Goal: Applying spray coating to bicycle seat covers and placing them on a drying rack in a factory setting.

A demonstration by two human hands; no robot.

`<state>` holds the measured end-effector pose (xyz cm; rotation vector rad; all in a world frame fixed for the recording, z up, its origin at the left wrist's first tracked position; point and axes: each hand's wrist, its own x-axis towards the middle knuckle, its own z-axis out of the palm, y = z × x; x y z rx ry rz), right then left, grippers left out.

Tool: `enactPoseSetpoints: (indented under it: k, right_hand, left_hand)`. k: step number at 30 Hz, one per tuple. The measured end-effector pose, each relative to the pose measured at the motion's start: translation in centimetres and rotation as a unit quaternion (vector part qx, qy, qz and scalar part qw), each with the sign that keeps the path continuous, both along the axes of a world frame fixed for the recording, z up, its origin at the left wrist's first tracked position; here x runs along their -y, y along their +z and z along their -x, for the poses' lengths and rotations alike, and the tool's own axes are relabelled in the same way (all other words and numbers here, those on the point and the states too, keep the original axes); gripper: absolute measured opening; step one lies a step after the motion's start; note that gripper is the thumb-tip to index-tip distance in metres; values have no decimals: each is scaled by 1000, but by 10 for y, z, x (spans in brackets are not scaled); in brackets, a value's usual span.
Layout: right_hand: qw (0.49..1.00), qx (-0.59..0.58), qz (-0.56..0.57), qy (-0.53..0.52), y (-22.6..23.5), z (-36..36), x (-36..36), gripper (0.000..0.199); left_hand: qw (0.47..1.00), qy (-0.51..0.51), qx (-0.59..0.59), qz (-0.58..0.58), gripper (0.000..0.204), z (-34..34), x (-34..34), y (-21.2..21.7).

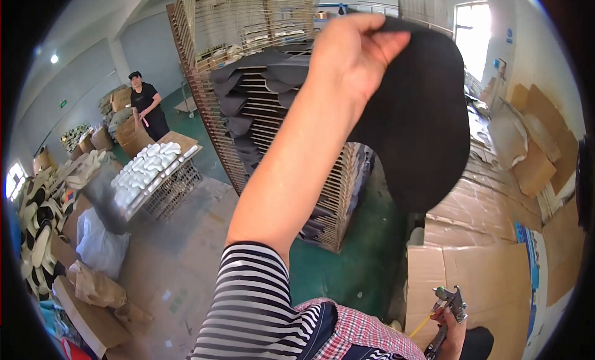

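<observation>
Raised high in front of the rack, my left hand (350, 56) pinches the upper edge of a thin black sheet with rounded ends (427, 118). The sheet hangs down from my fingers, curving at its lower side. Low at the right, my right hand (453, 336) is wrapped round a metal spray gun (454, 304), with a yellow hose or cord beside it. Another black piece (478, 343) lies close to that hand, partly cut off by the frame. Behind my left forearm, a tall slatted rack (338, 202) bears several dark grey sheets (235, 106).
A cardboard-covered table (471, 270) stands to the right, with cardboard pieces (536, 143) leaning behind it. At left are a cart of white moulded pieces (145, 174), a plastic bag (99, 239) and piled cut pieces (40, 242). A person in black (145, 102) stands farther back.
</observation>
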<state>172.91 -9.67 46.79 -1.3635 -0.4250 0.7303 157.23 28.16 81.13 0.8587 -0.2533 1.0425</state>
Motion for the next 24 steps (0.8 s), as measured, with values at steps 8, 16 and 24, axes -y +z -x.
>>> enactPoseSetpoints:
  k: [8,16,24]
  right_hand:
    - [998,-3,-50,-34,16,-74,-142,15]
    - [998,-39,-32,-35,-11,-164,-244,12]
    - [994,-95,-44,22,-68,-256,-390,14]
  left_hand:
    - [991,-129,-37,6,19,23,-192,148]
    - [998,46,34,18,27,-93,-237,196]
    - [993,110,12,34,34,-201,-351,220]
